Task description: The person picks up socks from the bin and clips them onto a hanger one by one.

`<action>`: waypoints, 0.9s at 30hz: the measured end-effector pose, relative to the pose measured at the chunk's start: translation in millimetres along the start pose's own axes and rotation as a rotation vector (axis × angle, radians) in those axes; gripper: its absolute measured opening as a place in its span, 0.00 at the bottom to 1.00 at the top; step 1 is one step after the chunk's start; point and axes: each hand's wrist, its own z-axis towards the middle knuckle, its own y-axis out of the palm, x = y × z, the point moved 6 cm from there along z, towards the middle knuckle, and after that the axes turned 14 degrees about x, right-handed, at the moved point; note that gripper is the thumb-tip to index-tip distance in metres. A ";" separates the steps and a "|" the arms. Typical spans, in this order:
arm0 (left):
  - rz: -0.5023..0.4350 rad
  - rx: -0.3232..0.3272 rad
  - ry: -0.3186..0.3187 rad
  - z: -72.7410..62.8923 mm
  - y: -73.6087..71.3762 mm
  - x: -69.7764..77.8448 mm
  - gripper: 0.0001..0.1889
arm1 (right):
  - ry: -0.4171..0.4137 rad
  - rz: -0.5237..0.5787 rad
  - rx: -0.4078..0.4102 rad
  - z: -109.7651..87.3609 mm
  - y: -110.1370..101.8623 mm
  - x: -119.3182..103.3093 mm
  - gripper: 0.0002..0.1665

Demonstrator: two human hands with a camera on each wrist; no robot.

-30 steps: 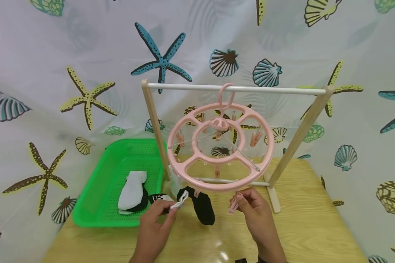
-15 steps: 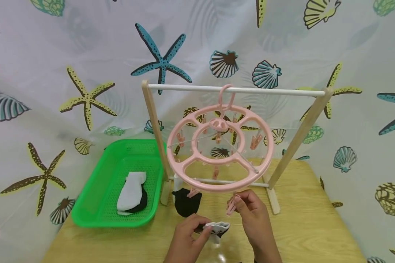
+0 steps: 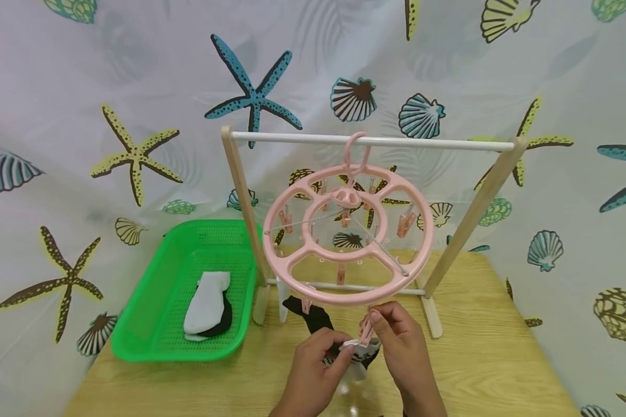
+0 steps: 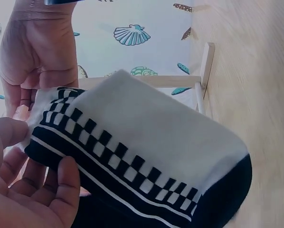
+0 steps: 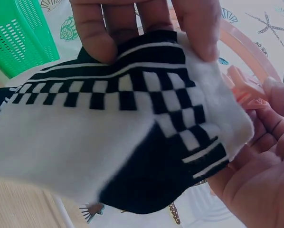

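In the head view my left hand (image 3: 315, 368) holds a white-and-black sock (image 4: 151, 123) with a checkered band, pinching it at its white cuff. My right hand (image 3: 408, 353) pinches a pink clothespin (image 3: 367, 333) under the front rim of a round pink drying hanger (image 3: 339, 297). Clothespin and cuff meet in the head view; whether the cuff lies between the clothespin's jaws I cannot tell. Most of the sock is hidden behind my left fingers in the head view, but both wrist views show it stretched out sideways. Left of it, a dark sock (image 3: 320, 319) hangs by another pink clothespin (image 3: 306, 306).
A green basket (image 3: 130, 327) at the left contains white and black socks (image 3: 208, 307). The hanger hooks over a white bar (image 3: 438, 143) on a wooden stand (image 3: 475, 214). Several pink clothespins dangle around the ring. A shell-patterned cloth (image 3: 151, 69) backs the wooden table (image 3: 501, 359).
My left hand has carried the checkered sock rightward from beside the basket to the clothespin in my right hand. The right hand has stayed nearly still. The hanging dark sock has swung about.
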 end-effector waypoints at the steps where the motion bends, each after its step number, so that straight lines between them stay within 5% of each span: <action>1: -0.014 0.010 -0.008 0.4 1.1 -0.1 0.02 | 0.001 0.000 -0.002 0.0 0.0 0.2 0.07; 8: -0.079 0.048 -0.068 1.5 4.7 1.9 0.03 | -0.004 0.018 -0.018 -0.9 1.3 1.5 0.07; 16: -0.044 0.099 -0.035 5.9 -0.7 5.0 0.02 | 0.008 -0.038 -0.033 -1.4 2.3 2.1 0.08; 27: 0.017 0.076 0.049 7.5 -6.9 8.3 0.04 | 0.014 -0.080 -0.032 -2.8 2.4 2.6 0.10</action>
